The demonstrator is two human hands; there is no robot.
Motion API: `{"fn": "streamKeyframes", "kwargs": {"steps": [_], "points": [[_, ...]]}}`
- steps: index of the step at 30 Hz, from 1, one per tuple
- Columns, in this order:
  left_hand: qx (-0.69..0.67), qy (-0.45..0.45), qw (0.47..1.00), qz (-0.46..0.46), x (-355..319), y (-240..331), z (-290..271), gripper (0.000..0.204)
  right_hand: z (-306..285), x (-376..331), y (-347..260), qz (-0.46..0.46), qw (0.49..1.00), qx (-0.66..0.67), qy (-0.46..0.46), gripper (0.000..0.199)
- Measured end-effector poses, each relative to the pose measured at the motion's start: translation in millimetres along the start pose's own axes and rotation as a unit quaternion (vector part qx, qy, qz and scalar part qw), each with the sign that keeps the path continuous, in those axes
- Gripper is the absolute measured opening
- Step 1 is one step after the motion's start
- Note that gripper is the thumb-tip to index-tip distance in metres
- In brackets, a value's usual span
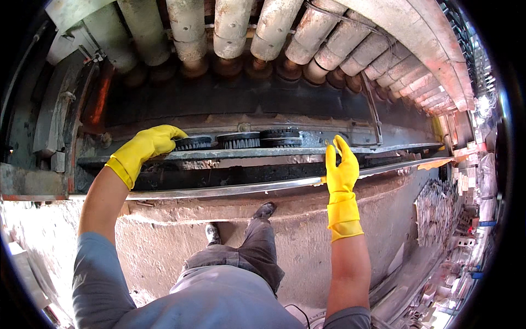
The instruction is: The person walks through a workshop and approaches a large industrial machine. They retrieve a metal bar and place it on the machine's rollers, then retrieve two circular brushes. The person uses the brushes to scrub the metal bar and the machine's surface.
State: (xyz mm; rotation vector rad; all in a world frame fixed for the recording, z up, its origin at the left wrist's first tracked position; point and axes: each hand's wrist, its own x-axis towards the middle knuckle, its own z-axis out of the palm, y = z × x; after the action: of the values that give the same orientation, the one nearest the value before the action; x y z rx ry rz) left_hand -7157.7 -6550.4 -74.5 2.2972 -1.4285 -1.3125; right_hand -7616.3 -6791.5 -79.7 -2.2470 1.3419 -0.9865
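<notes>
Several round black brushes with stiff bristles stand in a row on a narrow metal ledge [329, 149]. At the row's left end, my left hand [147, 145], in a yellow rubber glove, has its fingers bent over the edge of the nearest round brush [193, 143]. Beside that one sits a second brush [238, 141] with grey bristles pointing down. Further right, two more look stacked, the upper brush [279, 133] with its bristles up. My right hand [343, 167], gloved the same way, is raised at the ledge right of the stack, thumb and fingers apart, holding nothing visible.
A row of thick, worn cylinders [230, 27] hangs over the dark machine bed beyond the ledge. A shiny metal rail [230, 191] runs along the near side. Right, a thin upright bar [372, 109] meets the ledge; stacked flat pieces [435, 214] lie on the floor.
</notes>
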Motion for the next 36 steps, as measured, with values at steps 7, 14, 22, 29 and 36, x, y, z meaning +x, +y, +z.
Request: {"fn": "streamKeyframes", "kwargs": {"steps": [7, 14, 22, 29, 36], "points": [[-0.012, 0.004, 1.0, -0.003, -8, 18, 27, 0.05, -7, -19, 3, 0.007, 1.0, 0.028, 0.004, 0.041], [0.055, 0.009, 0.998, -0.015, -14, 26, 36, 0.054, -12, -27, 2, -0.007, 1.0, 0.001, 0.006, 0.039], [0.145, 0.125, 0.972, 0.133, -56, 55, 51, 0.059, -10, -29, 8, -0.038, 0.999, -0.03, 0.01, 0.041], [0.044, 0.028, 0.963, 0.263, -128, 87, 106, 0.073, -13, -32, 6, -0.049, 0.998, -0.036, 0.014, 0.044], [0.152, 0.231, 0.936, 0.216, -118, 87, 143, 0.063, -11, -29, 9, -0.042, 0.998, -0.05, -0.002, 0.049]]}}
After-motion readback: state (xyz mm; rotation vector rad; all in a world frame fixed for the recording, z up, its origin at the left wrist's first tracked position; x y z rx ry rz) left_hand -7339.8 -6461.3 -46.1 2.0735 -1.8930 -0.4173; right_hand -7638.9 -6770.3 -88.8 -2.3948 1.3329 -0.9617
